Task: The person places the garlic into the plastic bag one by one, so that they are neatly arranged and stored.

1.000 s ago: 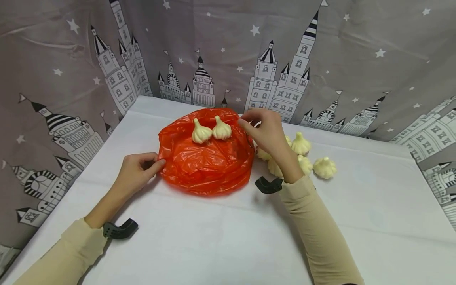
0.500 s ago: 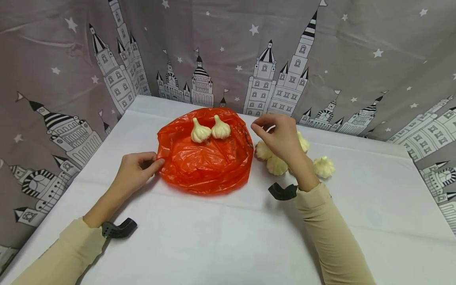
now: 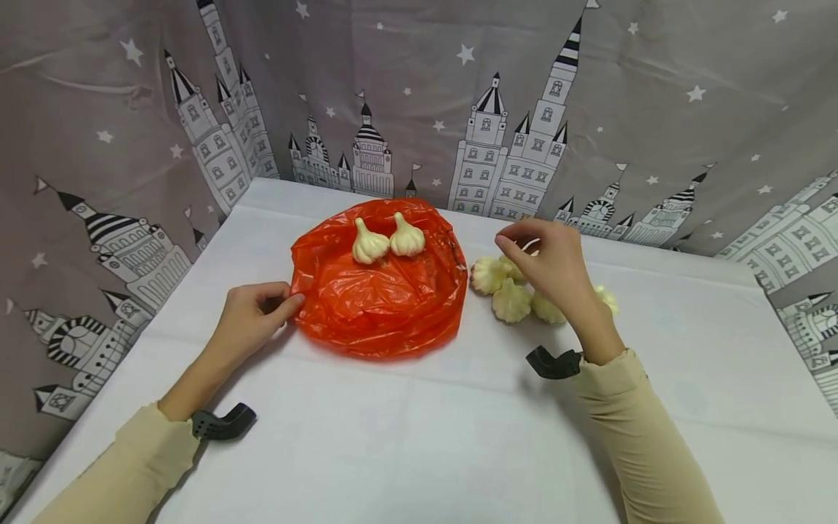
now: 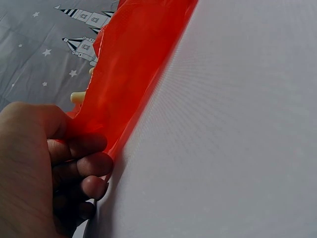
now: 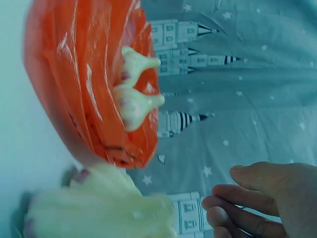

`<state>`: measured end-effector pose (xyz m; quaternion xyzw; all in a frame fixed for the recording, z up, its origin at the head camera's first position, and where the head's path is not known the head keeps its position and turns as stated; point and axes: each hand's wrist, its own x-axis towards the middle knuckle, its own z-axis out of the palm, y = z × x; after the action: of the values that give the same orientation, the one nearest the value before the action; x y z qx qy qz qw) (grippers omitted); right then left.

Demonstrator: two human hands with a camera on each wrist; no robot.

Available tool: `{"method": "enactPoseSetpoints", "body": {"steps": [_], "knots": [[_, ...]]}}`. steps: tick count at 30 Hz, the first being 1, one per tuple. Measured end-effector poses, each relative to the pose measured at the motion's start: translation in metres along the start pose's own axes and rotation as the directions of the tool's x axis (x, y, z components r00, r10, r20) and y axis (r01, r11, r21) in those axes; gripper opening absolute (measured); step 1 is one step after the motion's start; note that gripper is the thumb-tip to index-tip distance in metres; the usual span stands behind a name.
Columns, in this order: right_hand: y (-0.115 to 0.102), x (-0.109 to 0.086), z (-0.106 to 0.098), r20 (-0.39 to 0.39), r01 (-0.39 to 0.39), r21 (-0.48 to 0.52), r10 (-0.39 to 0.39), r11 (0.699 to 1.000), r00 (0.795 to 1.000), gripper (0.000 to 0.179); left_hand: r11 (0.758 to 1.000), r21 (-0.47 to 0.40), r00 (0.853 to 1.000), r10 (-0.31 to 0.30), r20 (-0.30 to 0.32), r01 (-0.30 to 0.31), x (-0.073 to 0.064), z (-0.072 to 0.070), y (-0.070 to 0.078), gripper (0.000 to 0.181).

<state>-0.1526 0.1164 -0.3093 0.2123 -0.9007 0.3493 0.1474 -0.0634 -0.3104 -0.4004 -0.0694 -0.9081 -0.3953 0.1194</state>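
Observation:
A red plastic bag (image 3: 376, 291) lies spread on the white table, with two garlic bulbs (image 3: 407, 236) side by side in its far part. My left hand (image 3: 255, 313) pinches the bag's left edge between thumb and fingers. In the left wrist view that hand (image 4: 59, 163) has the red plastic (image 4: 133, 69) between thumb and fingers. My right hand (image 3: 556, 258) hovers over a group of loose garlic bulbs (image 3: 513, 300) right of the bag, its fingers loosely bent and holding nothing. In the right wrist view its fingers (image 5: 237, 213) are apart from the blurred bulbs (image 5: 99, 208).
A white cloth-covered table (image 3: 393, 437) lies under everything. Behind it hangs a grey curtain (image 3: 406, 58) printed with castles and stars. One more garlic bulb (image 3: 607, 298) shows partly behind the right forearm.
My right hand has moved away from the bag's right edge, rightward over the loose bulbs. The left hand, bag and the two bulbs in it stay where they were.

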Motion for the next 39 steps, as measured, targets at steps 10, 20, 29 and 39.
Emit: {"method": "enactPoseSetpoints", "body": {"steps": [10, 20, 29, 39], "knots": [[0.03, -0.013, -0.029, -0.045, -0.047, -0.063, 0.044, 0.997, 0.998, 0.018, 1.0, 0.006, 1.0, -0.018, 0.001, 0.018, -0.001, 0.0, 0.001, 0.017], [0.065, -0.039, -0.06, -0.071, -0.119, -0.111, 0.111, 0.987, 0.991, 0.02, 1.0, 0.004, 1.0, -0.004, -0.003, 0.004, 0.001, 0.001, -0.001, 0.019], [0.091, -0.058, -0.094, -0.139, -0.227, -0.164, 0.206, 0.96, 0.969, 0.025, 1.0, 0.013, 0.999, 0.013, -0.031, -0.013, -0.001, -0.002, -0.001, 0.019], [0.1, -0.065, -0.104, -0.081, -0.228, -0.145, 0.218, 0.963, 0.973, 0.024, 0.999, 0.003, 0.999, 0.036, -0.016, -0.036, 0.001, 0.001, -0.001, 0.019]]}}
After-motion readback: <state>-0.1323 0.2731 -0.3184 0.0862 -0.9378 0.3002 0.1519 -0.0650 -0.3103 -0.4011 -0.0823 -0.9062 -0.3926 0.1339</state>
